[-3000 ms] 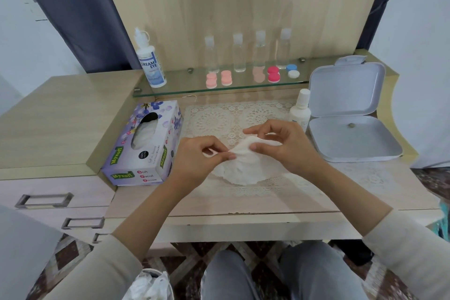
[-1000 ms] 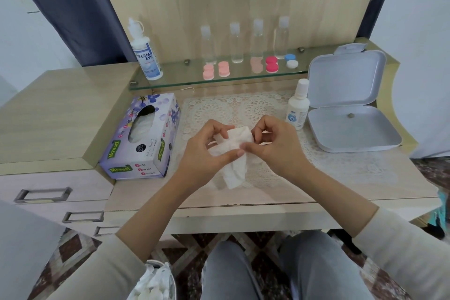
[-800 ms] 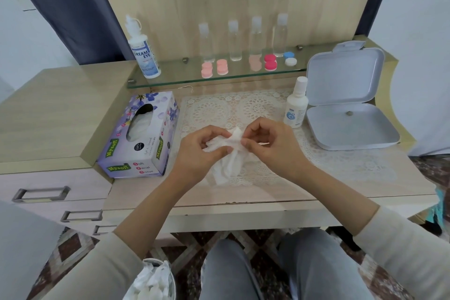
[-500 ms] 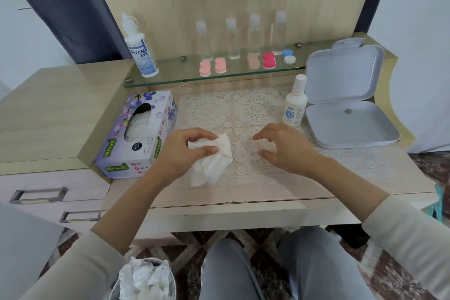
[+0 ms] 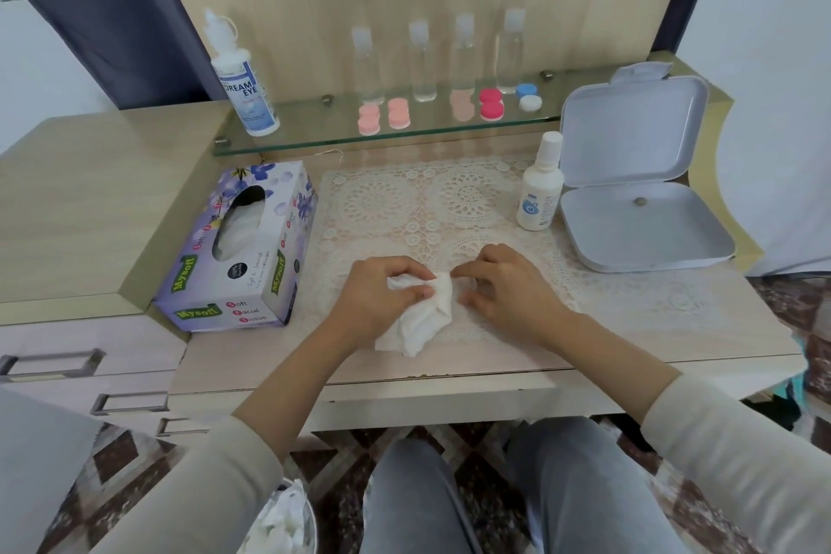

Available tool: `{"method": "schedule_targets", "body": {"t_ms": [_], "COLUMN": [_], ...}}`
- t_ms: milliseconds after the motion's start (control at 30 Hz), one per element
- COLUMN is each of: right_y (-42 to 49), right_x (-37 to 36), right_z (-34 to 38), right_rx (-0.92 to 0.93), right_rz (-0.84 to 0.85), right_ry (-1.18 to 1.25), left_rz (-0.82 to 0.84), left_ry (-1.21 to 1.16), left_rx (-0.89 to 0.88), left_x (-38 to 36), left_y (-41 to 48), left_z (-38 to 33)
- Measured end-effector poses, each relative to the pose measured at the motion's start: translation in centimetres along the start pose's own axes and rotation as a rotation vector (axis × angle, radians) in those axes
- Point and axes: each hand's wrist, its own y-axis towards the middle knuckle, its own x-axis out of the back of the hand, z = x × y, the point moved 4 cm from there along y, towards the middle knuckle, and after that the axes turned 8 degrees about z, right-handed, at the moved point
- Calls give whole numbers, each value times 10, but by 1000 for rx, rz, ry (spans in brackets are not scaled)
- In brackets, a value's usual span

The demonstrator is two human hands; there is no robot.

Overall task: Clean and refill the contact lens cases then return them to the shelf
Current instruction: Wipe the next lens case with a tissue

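Lace mat covered the pale wooden desk; the left hand gripped a tissue, and whether the right hand held anything was unclear.

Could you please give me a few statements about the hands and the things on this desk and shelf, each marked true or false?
1. The left hand grips a crumpled white tissue. True.
2. The tissue box stands on the glass shelf. False: it lies on the desk, below the shelf and left of the lace mat.
3. The grey box at the right is closed. False: its lid stands open.
4. The small white bottle stands upright beside the grey box. True.
5. The Dream Eye bottle stands at the left end of the glass shelf. True.
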Motion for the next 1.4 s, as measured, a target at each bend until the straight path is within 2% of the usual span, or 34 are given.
{"method": "schedule_targets", "body": {"t_ms": [100, 300, 500, 667, 1000, 1267, 1400], "right_y": [-3, -8, -10, -10, -10, -9, -10], "right_x": [-2, -9, -14, -15, -17, -18, -18], "right_z": [0, -1, -3, -6, -8, -7, -7], "right_rx": [-1, 39, 69, 66, 76, 97, 95], "right_rz": [-31, -110, -154, -168, -178, -187, -191], "right_ry": [46, 91, 99, 116, 111, 96, 79], "left_rz": [-36, -131, -184, -108, -205, -261, -214], "left_ry": [163, 596, 794, 836, 725, 855, 830], "left_rx": [-77, -512, -703, -643, -607, -609, -644], "left_x": [-5, -11, -15, -22, -24, -28, -26], "left_y": [4, -3, -5, -12, -4, -8, -7], "left_z": [2, -1, 3, 12, 14, 10, 14]}}
